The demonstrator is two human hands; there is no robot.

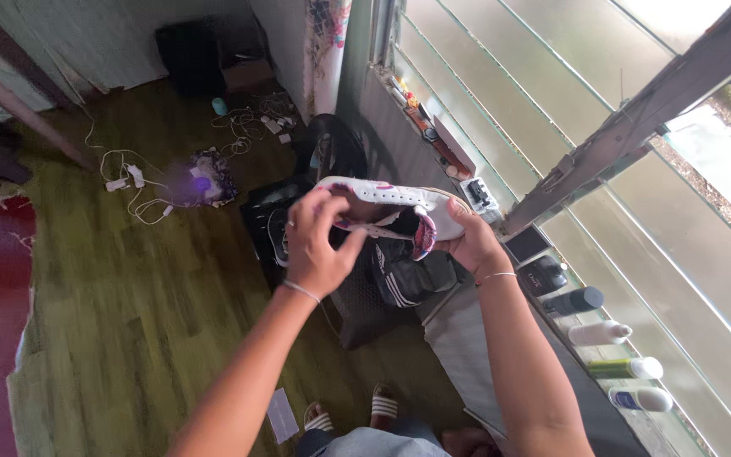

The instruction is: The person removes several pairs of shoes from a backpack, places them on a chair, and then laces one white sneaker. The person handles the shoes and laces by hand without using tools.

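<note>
Green plank floor by a louvred window (552,93), and I've got my right hand (474,245) clamped round the heel end of a white sneaker (391,201) held up in the air, with my left hand (319,250) pinching at its lace and tongue. Directly below are a dark striped bag (403,275) and a ledge with bottles (598,333). My worry: the grip's only on one end, so a hard tug on the lace could twist the shoe loose onto those bottles.
</note>
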